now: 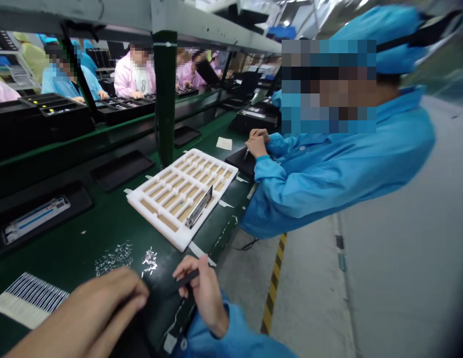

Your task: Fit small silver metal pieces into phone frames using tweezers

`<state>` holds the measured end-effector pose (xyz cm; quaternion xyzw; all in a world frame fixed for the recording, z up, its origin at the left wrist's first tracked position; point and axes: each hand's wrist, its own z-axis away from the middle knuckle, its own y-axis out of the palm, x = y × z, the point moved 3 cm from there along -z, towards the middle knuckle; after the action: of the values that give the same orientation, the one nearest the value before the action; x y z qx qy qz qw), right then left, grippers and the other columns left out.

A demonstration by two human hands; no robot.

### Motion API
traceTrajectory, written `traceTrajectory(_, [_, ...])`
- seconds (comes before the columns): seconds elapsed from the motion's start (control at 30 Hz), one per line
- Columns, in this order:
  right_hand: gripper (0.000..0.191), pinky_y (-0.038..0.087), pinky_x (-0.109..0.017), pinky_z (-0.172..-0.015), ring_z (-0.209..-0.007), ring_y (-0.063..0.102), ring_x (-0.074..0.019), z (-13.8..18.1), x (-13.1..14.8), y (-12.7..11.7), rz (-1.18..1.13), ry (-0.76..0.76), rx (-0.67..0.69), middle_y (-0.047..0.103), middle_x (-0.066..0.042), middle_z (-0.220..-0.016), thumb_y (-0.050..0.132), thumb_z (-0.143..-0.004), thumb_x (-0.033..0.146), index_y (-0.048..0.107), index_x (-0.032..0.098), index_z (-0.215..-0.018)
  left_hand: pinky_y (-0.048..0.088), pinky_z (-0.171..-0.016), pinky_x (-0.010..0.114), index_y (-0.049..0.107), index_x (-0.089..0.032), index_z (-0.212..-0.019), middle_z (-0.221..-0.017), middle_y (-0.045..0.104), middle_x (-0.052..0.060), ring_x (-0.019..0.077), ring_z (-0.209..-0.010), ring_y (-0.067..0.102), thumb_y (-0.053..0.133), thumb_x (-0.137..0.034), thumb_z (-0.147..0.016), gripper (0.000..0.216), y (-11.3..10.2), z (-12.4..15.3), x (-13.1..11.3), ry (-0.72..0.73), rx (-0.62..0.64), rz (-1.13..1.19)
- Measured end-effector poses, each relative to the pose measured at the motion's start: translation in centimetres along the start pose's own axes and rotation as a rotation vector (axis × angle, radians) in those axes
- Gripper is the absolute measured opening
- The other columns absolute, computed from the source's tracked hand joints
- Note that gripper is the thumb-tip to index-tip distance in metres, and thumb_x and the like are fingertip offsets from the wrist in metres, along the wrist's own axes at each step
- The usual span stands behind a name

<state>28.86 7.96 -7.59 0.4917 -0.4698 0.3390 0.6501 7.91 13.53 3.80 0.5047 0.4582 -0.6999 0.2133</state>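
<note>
My left hand (pixel 100 308) is over the green bench at lower left, thumb and fingers pressed together; anything between the fingertips is hidden. My right hand (pixel 209 296), in a blue sleeve, is closed around a slim black bar-shaped piece (pixel 188 280) that points toward my left hand. Just beyond lie two scatters of tiny silvery pieces, a loose spread (pixel 115 256) and a tighter pile (pixel 149 261). Left of my left hand is a pale sheet (pixel 28 311) with rows of thin strips. A white slotted foam tray (pixel 182 242) lies farther off, a thin metal-framed part (pixel 199 208) standing upright in it.
A co-worker in blue (pixel 328 174) sits at right, hands (pixel 258 143) over a dark pad. Black trays (pixel 121 169) line the bench's left side; one holds a long pale device part (pixel 37 219). A green post (pixel 166 99) rises behind the foam tray, beneath an overhead beam (pixel 216 30).
</note>
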Motion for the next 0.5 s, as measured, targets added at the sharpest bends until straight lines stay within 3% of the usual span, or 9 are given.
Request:
traceTrajectory(0.03, [0.086,0.033,-0.02,-0.039,-0.037,0.044,-0.0094,0.0,-1.0,0.2,-0.003,0.049,-0.021,0.05,0.003,-0.046,0.037,-0.102,0.088,0.074,0.014,-0.079,0.056,-0.075,0.025,0.082,-0.03,-0.094,-0.093,0.081,0.001,0.0216,-0.082,0.076,0.077,-0.041,-0.093,0.012,0.6,-2.7,-1.4,0.102,0.071,-0.251])
traceTrajectory(0.07, [0.084,0.03,-0.018,-0.038,-0.034,0.044,-0.0082,0.0,-1.7,0.4,0.003,0.068,-0.029,0.054,0.003,-0.047,0.04,-0.101,0.088,0.074,0.013,-0.086,0.057,-0.078,0.028,0.08,-0.029,-0.102,-0.099,0.082,0.002,0.022,-0.086,0.077,0.065,-0.043,-0.102,0.021,1.3,-5.4,-2.6,0.168,0.064,-0.446])
traceTrajectory(0.17, [0.08,0.025,-0.016,-0.035,-0.033,0.053,-0.0093,-0.6,-2.7,0.6,-0.005,0.067,-0.044,0.066,-0.002,-0.054,0.048,-0.098,0.088,0.072,0.012,-0.096,0.058,-0.098,0.041,0.073,-0.019,-0.12,-0.116,0.079,0.01,0.0269,-0.108,0.075,0.065,-0.038,-0.104,0.026,4.7,-12.7,-4.8,0.229,-0.035,-0.571])
traceTrajectory(0.23, [0.074,0.024,-0.015,-0.032,-0.032,0.055,-0.0095,-1.1,-2.7,0.6,0.007,0.045,-0.046,0.069,-0.003,-0.058,0.06,-0.094,0.085,0.07,0.013,-0.094,0.059,-0.101,0.048,0.068,-0.017,-0.129,-0.126,0.074,0.01,0.0255,-0.113,0.073,0.07,-0.038,-0.103,0.034,7.5,-15.9,-5.1,0.237,-0.084,-0.617])
traceTrajectory(0.37, [0.064,0.036,-0.017,-0.034,-0.034,0.055,-0.0084,-1.6,-2.4,0.8,0.046,-0.018,-0.051,0.07,-0.001,-0.062,0.082,-0.082,0.078,0.07,0.015,-0.089,0.062,-0.097,0.047,0.066,-0.02,-0.134,-0.134,0.07,0.01,0.0241,-0.114,0.072,0.07,-0.04,-0.103,0.037,11.5,-18.5,-4.9,0.248,-0.151,-0.67])
traceTrajectory(0.5, [0.057,0.044,-0.02,-0.036,-0.04,0.06,-0.013,-1.5,-2.5,0.8,0.075,-0.054,-0.03,0.067,0.0,-0.056,0.084,-0.085,0.07,0.076,0.014,-0.094,0.064,-0.093,0.045,0.067,-0.019,-0.131,-0.13,0.072,0.008,0.0238,-0.109,0.073,0.071,-0.041,-0.103,0.036,12.2,-18.7,-5.5,0.284,-0.172,-0.68])
